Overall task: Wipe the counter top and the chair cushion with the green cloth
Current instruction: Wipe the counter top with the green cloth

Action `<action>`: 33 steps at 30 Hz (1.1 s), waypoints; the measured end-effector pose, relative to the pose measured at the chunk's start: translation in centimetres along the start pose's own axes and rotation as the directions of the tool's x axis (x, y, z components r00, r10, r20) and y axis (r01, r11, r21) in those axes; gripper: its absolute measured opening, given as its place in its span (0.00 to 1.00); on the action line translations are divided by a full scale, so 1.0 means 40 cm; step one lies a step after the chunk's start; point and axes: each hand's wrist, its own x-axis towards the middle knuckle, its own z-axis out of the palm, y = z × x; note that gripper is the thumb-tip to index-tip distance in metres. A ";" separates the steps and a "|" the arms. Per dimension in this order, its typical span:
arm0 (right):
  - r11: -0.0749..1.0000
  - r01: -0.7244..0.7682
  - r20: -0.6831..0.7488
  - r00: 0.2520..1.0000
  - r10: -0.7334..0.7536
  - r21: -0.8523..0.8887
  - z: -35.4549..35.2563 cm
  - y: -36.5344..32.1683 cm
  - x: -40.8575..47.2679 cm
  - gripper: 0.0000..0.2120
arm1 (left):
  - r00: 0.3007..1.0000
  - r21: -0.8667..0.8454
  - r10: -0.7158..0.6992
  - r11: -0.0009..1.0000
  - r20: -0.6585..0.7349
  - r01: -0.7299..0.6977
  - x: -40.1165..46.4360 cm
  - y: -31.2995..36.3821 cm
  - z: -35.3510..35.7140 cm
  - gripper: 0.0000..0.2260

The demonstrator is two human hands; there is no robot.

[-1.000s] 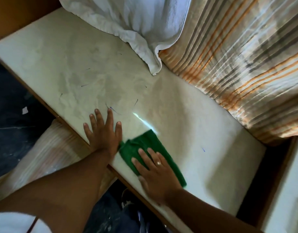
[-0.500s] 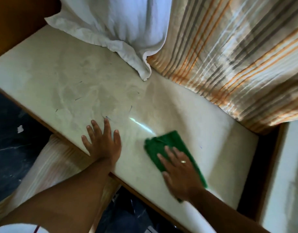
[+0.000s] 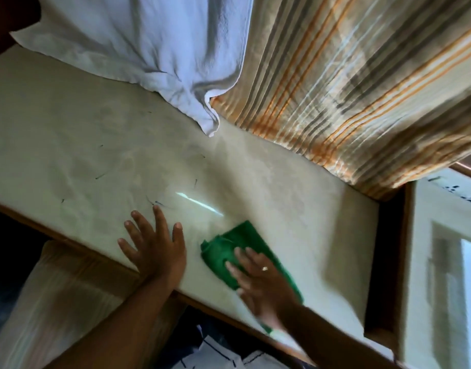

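Note:
The pale marble counter top [image 3: 101, 166] runs from left to right with a wooden front edge. A folded green cloth [image 3: 229, 243] lies on it near the front edge. My right hand [image 3: 263, 280] presses flat on the cloth, a ring on one finger, and is motion-blurred. My left hand [image 3: 154, 243] rests flat on the counter just left of the cloth, fingers spread, holding nothing. The striped chair cushion [image 3: 58, 296] shows below the counter's front edge at lower left.
A white towel [image 3: 149, 43] hangs over the back of the counter. A striped orange and grey curtain [image 3: 348, 89] drapes onto the counter's far right. A dark gap and a second pale surface [image 3: 439, 235] lie to the right. Small dark marks dot the counter.
My right hand has slid the green cloth back left along the front edge, close to my left hand. The left hand has stayed flat in place. The view has shifted.

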 end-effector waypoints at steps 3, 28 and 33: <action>0.919 -0.393 -0.140 0.911 0.388 -0.009 -0.043 0.230 0.038 0.27 | 0.998 -0.117 0.058 0.992 0.015 -0.056 0.037 -0.054 -0.050 0.31; 0.996 0.067 0.068 0.996 -0.064 -0.057 -0.065 -0.115 0.388 0.28 | 0.981 0.049 0.053 0.998 -0.188 -0.044 0.504 -0.312 -0.177 0.30; 0.985 0.169 0.197 0.968 -0.157 -0.044 -0.084 0.032 0.272 0.28 | 0.980 0.048 0.054 0.998 -0.194 -0.045 0.505 -0.310 -0.177 0.30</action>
